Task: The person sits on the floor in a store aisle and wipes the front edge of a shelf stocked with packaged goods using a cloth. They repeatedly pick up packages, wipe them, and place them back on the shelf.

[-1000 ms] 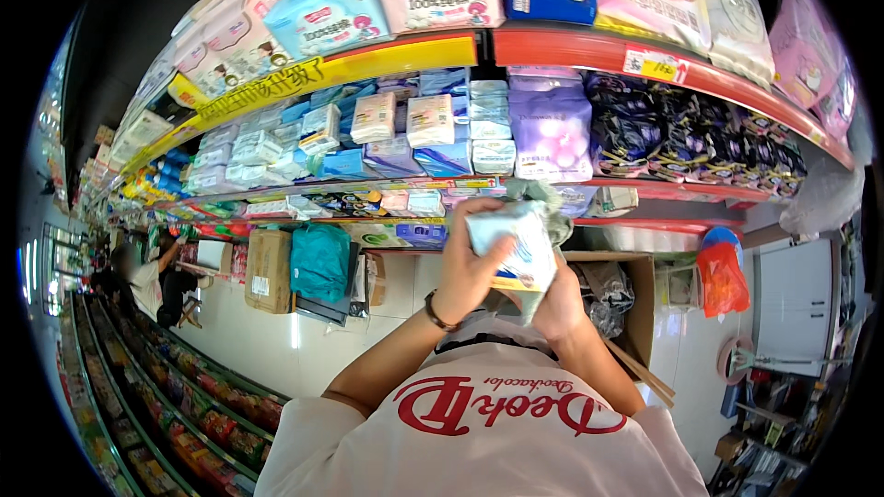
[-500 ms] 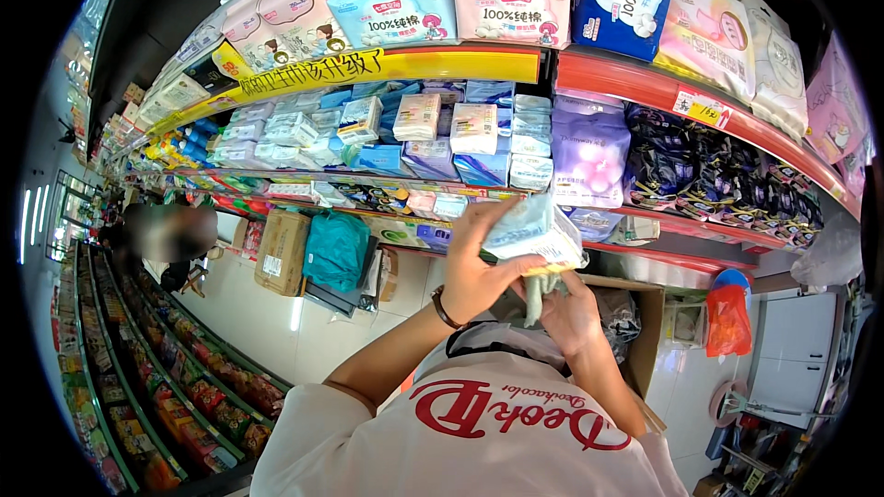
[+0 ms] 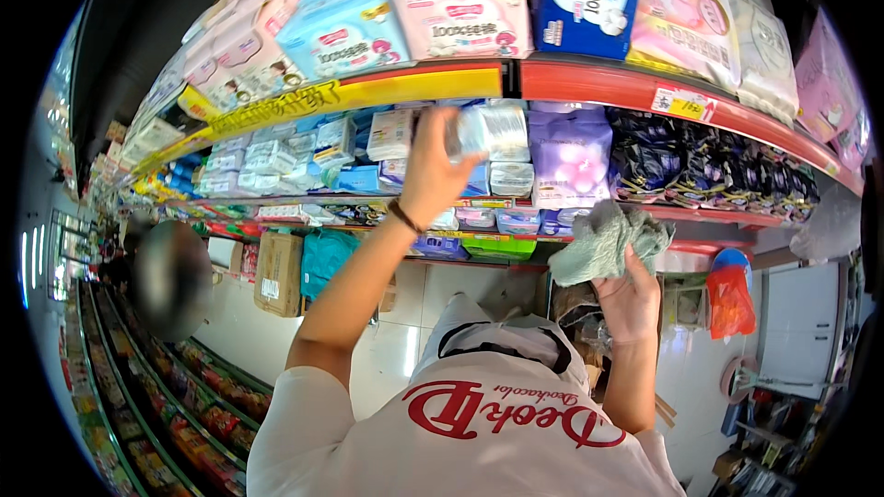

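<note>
At the middle shelf, my left hand is closed round a small pale pack, smeared by motion. It is level with the rows of small packs there, and I cannot tell whether the pack touches them. My right hand grips a crumpled grey-green cloth lower down, in front of the lower shelf edge. Just beyond the cloth stands a purple package. White packs lie stacked to the left of my left hand.
Larger pink and blue packages line the top shelf above my hands. A brown carton and a teal bag rest on the floor at left. An orange bag is at right. Low snack racks run along the left, with a blurred person beyond.
My hands have moved apart. The left one carried the pack up to the middle shelf; the right one moved right and up with the cloth, which now shows fully.
</note>
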Demonstrator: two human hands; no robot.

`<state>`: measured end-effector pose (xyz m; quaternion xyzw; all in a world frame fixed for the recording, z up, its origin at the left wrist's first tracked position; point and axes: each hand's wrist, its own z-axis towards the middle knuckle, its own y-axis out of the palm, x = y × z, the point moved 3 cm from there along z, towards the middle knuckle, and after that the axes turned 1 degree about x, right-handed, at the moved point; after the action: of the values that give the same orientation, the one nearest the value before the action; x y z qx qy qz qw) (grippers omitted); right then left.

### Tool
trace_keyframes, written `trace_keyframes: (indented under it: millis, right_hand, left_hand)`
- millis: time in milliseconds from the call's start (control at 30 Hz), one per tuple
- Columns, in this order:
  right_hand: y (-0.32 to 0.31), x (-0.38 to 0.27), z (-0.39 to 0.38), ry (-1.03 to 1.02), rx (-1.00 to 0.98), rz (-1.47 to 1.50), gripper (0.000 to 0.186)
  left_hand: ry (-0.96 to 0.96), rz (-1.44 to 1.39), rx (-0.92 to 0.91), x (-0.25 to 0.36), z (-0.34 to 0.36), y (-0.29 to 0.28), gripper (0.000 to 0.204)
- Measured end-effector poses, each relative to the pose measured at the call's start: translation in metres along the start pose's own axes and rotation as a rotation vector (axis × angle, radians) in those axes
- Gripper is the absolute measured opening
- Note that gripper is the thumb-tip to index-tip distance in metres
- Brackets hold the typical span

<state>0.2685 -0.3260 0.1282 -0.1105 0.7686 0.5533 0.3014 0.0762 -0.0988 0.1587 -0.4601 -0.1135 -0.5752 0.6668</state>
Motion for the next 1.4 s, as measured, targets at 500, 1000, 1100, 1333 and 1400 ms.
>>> trace_keyframes:
  millis: [500, 1000, 1100, 1333, 1400]
  right_hand:
    - [-0.033, 0.019, -0.053, -0.049, 0.362, 0.202, 0.035]
    - [-0.053, 0.019, -0.069, -0.171, 0.441, 0.306, 0.033]
    - [-0.04, 0.014, -0.065, -0.124, 0.4, 0.25, 0.043]
    - [-0.035, 0.023, -0.037, -0.166, 0.345, -1.001, 0.026]
    - [-0.023, 0.019, -0.025, -0.096, 0.227, -0.934, 0.027]
  left_hand:
    - [0.008, 0.482, -0.642, -0.162, 0.152, 0.129, 0.033]
    - [0.115, 0.567, -0.681, -0.179, 0.171, 0.165, 0.031]
    - [0.147, 0.555, -0.646, -0.181, 0.167, 0.161, 0.031]
    - [0.236, 0.331, -0.375, -0.104, 0.09, 0.104, 0.023]
    - [0.113, 0.543, -0.306, -0.064, 0.056, 0.048, 0.031]
